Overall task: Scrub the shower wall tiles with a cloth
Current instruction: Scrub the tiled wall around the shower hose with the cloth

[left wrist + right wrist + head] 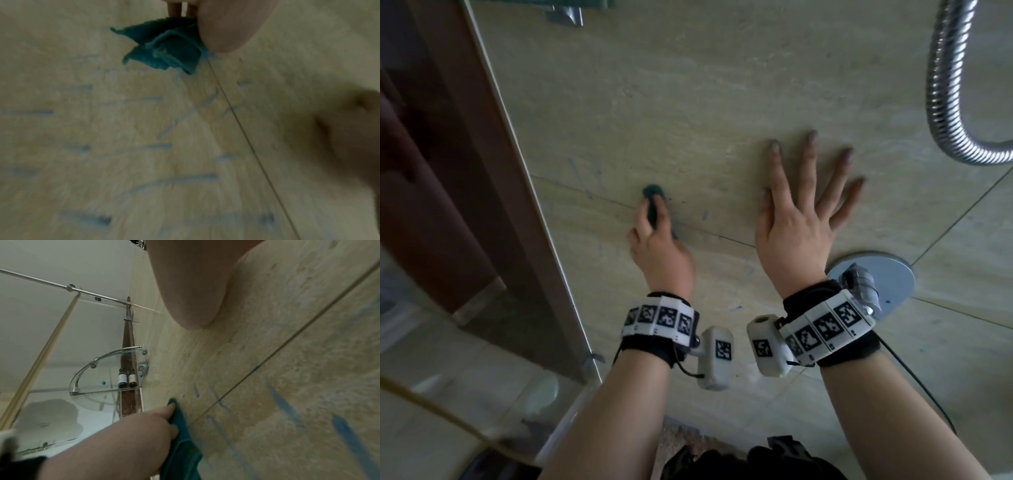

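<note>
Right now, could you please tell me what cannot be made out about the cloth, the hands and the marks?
- Cloth: mostly hidden under the left hand in the head view.
- Blue marks: smeared by blur in the left wrist view.
- Right hand: its fingers are cut off by the top edge in the right wrist view.
- Bottles on the glass shelf: labels too small.

Teal cloth (170, 47) bunched under left hand (224, 24), pressed on beige tiles (287, 81); blue streaks (144, 100) below.

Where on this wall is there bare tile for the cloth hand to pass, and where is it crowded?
Bare tile runs above the cloth, between the glass edge and the shower hose. Crowded rightward: the right hand lies flat, with the valve plate below it.
</note>
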